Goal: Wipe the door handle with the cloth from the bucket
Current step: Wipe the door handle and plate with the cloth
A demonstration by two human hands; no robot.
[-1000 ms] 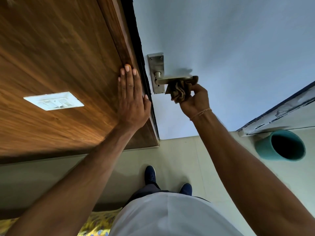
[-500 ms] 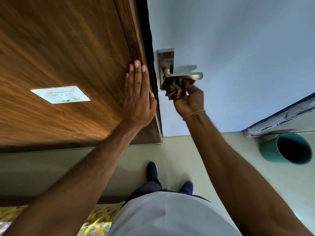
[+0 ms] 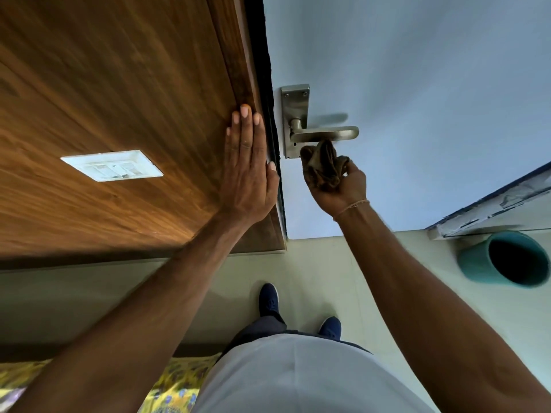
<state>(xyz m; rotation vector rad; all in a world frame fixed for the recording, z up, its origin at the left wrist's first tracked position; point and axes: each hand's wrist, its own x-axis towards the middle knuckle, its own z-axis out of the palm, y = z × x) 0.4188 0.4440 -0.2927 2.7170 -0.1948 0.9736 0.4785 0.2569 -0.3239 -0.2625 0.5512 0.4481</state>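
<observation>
A steel lever door handle (image 3: 323,134) on its backplate sits on the pale blue door (image 3: 417,99). My right hand (image 3: 338,186) is closed around a bunched brown cloth (image 3: 323,166), held just under the lever with the cloth's top edge touching or almost touching it. My left hand (image 3: 249,165) lies flat, fingers together, on the wooden panel (image 3: 119,99) beside the door's edge. A teal bucket (image 3: 504,257) stands on the floor at the right, its inside dark.
A white switch plate (image 3: 111,165) is set in the wooden panel. My two dark blue shoes (image 3: 268,299) stand on the pale floor below the handle. A peeling frame edge (image 3: 489,204) runs above the bucket. Yellow patterned fabric (image 3: 179,386) shows at the bottom left.
My right hand with the cloth has come down off the lever, from wrapped around its underside to just below it. My left hand stays flat on the wood.
</observation>
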